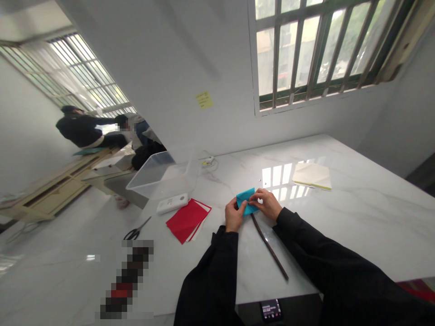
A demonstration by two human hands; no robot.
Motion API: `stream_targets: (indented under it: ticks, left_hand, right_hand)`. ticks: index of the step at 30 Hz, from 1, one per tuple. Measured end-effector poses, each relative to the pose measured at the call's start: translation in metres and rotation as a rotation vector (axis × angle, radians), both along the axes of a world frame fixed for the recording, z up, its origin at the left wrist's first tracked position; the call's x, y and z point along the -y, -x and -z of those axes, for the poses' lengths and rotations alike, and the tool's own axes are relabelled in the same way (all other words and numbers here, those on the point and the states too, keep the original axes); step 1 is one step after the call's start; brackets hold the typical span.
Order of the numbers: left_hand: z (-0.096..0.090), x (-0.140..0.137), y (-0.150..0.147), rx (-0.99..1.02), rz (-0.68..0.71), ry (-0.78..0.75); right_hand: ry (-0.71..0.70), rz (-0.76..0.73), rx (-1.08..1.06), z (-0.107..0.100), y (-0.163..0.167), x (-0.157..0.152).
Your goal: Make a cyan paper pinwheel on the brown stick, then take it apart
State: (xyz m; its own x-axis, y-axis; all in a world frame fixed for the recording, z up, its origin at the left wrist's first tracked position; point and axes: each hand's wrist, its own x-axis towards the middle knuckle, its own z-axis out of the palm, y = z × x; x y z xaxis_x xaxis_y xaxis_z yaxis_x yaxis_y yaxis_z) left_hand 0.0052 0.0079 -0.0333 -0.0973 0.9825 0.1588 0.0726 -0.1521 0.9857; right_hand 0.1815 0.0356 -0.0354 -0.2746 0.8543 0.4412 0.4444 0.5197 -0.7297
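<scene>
1. Blue paper (246, 196), folded, sits between my two hands above the table (343, 226); its top edge slants, rising toward my right hand (269, 204). My fingers cover its sides, so I cannot tell its long axis.
2. My left hand (234, 218) grips its left side, thumb across the near face.
3. My right thumb and forefinger pinch together at its right part, knuckles up, that forearm slanting in from the right.
4. Just below my hands, a dark strip (269, 246) runs nearer me and rightward between my sleeves.
</scene>
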Motion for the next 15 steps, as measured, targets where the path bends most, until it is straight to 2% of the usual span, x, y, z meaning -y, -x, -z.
stream_targets:
  ticks: [15]
  left_hand:
    - [-0.0024, 0.0003, 0.0009, 0.06, 0.087, 0.031]
  right_hand:
    - [0.094, 0.01, -0.041, -0.0008, -0.0016, -0.0024]
